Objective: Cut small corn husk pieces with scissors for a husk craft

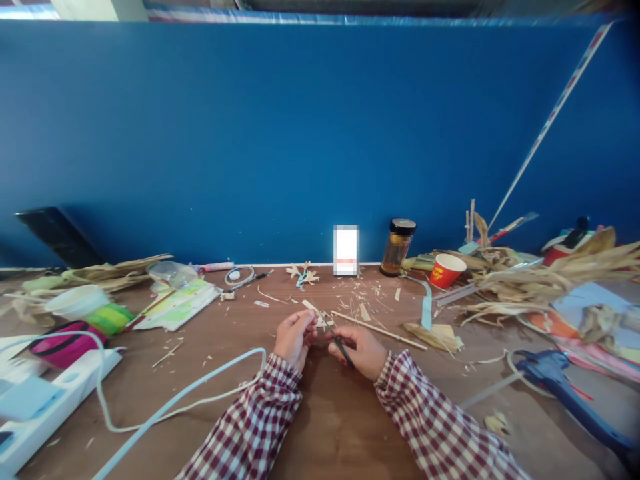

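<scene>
My left hand [296, 339] is at the middle of the brown table, its fingers pinching a small pale piece of husk [309, 307]. Just right of it, my right hand [361, 348] is closed round scissors [342, 347] with dark handles, whose thin blades point up and left toward the pale piece. A small pale scrap lies just beyond the fingertips. Past my right hand, a thin straw-coloured stick [380, 329] lies slanting on the table.
Dark-lidded jar [398, 248] and red paper cup [447, 271] stand at the back right. Dried husks [540, 283] and a blue glue gun [570, 387] lie at right. A white power strip [65, 400] and cable [200, 381] occupy the left. A blue panel [300, 133] rises behind.
</scene>
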The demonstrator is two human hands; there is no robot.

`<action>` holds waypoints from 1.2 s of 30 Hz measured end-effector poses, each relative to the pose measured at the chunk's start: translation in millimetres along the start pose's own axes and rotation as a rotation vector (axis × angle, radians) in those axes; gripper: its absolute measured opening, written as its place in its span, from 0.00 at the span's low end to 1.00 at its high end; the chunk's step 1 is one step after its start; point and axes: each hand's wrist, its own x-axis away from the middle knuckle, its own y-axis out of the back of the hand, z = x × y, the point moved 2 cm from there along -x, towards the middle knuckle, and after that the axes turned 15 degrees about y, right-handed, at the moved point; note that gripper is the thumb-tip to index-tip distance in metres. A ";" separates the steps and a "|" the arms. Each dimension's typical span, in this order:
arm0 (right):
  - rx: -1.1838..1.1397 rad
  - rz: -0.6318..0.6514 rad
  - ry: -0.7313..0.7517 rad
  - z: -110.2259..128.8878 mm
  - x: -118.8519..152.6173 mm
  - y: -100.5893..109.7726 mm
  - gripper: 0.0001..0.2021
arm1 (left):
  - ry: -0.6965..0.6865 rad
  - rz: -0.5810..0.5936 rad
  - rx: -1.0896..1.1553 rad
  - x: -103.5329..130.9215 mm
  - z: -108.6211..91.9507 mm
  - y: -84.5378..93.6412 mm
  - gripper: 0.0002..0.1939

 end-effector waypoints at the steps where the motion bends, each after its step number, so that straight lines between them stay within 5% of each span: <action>1: -0.001 -0.001 0.001 0.0 0.0 0.0 0.14 | 0.003 -0.002 0.001 0.2 -0.1 -0.1 0.07; 19: 0.039 -0.004 0.006 -4.1 0.7 -0.6 0.16 | 0.007 -0.002 -0.009 -2.2 0.1 1.0 0.06; 26: -0.112 -0.051 -0.058 -5.0 -0.5 -0.8 0.16 | 0.010 -0.005 -0.013 -1.9 -1.0 1.3 0.06; 36: -0.145 -0.077 -0.004 -3.1 -1.8 -0.3 0.16 | 0.065 0.102 -0.117 3.3 5.4 -4.7 0.09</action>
